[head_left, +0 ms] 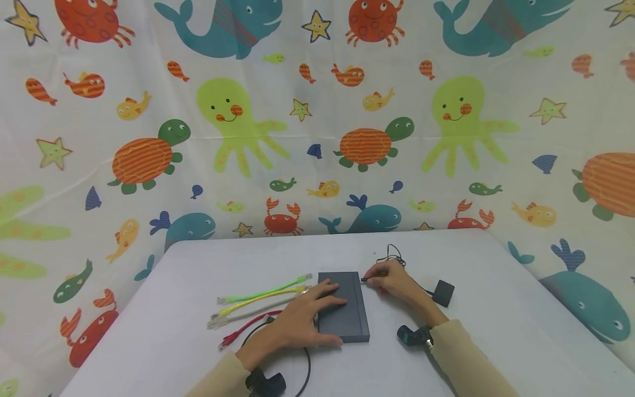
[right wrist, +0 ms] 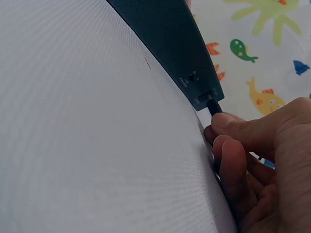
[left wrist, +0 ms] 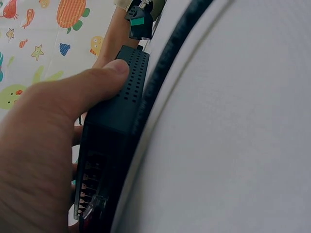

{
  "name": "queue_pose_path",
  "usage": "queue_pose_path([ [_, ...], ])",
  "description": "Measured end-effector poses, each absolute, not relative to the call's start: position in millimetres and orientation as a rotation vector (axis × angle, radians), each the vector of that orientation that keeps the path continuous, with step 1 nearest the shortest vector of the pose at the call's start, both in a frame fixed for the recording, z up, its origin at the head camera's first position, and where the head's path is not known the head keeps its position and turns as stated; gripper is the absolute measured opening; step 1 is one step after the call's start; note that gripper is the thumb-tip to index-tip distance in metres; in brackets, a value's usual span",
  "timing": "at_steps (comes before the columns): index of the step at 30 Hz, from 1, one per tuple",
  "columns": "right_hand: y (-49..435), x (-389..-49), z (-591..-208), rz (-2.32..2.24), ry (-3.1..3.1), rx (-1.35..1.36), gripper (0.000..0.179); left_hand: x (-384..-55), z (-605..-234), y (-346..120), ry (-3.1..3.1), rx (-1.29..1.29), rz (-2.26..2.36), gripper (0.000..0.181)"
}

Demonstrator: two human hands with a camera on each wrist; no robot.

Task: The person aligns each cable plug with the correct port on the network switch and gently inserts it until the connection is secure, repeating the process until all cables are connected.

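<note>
A dark grey network switch point(head_left: 342, 309) lies flat on the white table. My left hand point(head_left: 302, 317) holds it, fingers spread over its top and thumb against the near vented side, as the left wrist view shows a thumb point(left wrist: 104, 80) there. Along its left side runs a row of ports point(left wrist: 85, 187). My right hand point(head_left: 397, 284) pinches a small black power plug point(right wrist: 214, 106) at the right side of the switch. The plug's tip meets the socket there; how deep it sits I cannot tell. A thin black cord point(head_left: 392, 257) trails behind that hand to a square black power adapter point(head_left: 443, 293).
Left of the switch lie green point(head_left: 268, 293), yellow point(head_left: 258, 300), grey point(head_left: 248, 315) and red point(head_left: 248, 329) Ethernet cables, some partly behind my left hand. A black cable point(head_left: 308, 366) curves under my left forearm. A sea-animal curtain point(head_left: 307, 182) hangs behind the table.
</note>
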State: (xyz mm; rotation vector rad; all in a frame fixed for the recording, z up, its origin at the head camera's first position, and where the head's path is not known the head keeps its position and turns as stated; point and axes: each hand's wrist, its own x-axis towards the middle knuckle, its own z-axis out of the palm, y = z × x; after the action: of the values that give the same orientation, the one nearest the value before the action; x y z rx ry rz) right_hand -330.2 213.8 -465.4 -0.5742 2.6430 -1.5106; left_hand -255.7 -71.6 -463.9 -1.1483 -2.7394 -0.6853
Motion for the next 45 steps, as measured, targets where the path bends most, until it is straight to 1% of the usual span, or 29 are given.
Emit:
queue_pose_path([
  [5,211.1,-321.0,-449.9,-1.515,2.633,-0.563,0.013,-256.1,-463.5,-71.0,-2.755,-1.139,-0.687,0.073],
  [12,216.3,-335.8,-468.5,-1.488,2.656,-0.576,0.011,-256.0,-465.1,-71.0,-2.748,-1.144,-0.712,0.072],
  [27,215.8,-334.6,-468.6,-1.533,2.603,-0.643,0.011,-255.6,-464.0,-72.4,-2.763,-1.147,-0.721,0.072],
  [33,215.1,-332.8,-466.2,-1.506,2.635,-0.626,0.011,-255.9,-464.2,-72.3,-2.759,-1.145,-0.707,0.072],
  [37,215.3,-331.5,-464.7,-1.493,2.66,-0.667,0.012,-256.0,-463.7,-71.8,-2.753,-1.147,-0.705,0.072],
  [45,213.7,-334.0,-468.8,-1.441,2.693,-0.61,0.01,-256.1,-463.3,-72.3,-2.749,-1.153,-0.708,0.072],
])
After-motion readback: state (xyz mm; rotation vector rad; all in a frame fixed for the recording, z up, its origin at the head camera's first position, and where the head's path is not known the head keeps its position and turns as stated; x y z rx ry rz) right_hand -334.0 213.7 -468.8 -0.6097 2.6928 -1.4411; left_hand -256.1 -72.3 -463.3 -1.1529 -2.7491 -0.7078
